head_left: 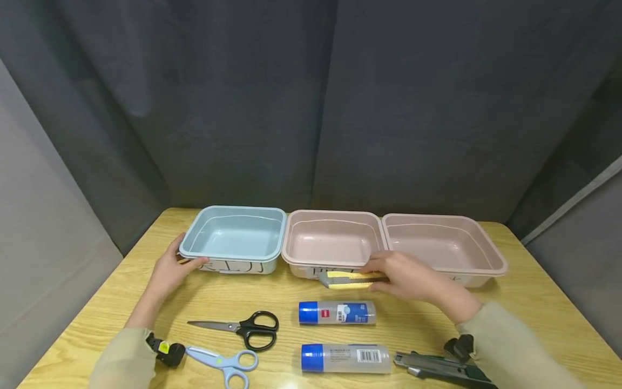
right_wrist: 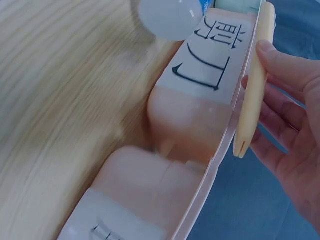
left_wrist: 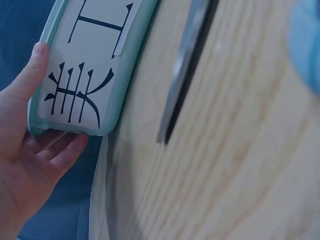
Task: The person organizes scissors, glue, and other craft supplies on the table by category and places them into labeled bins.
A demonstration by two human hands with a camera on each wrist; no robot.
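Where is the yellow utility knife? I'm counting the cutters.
In the head view, the yellow utility knife is in the right hand, at the front rim of the middle pink tray.

Three shallow plastic trays (head_left: 236,254) line the frame's centre; black-handled scissors (head_left: 245,327) and two glue sticks (head_left: 337,313) lie below them.

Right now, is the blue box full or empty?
Empty. The head view looks straight into the blue box and shows only its bare bottom. The left hand holds its corner.
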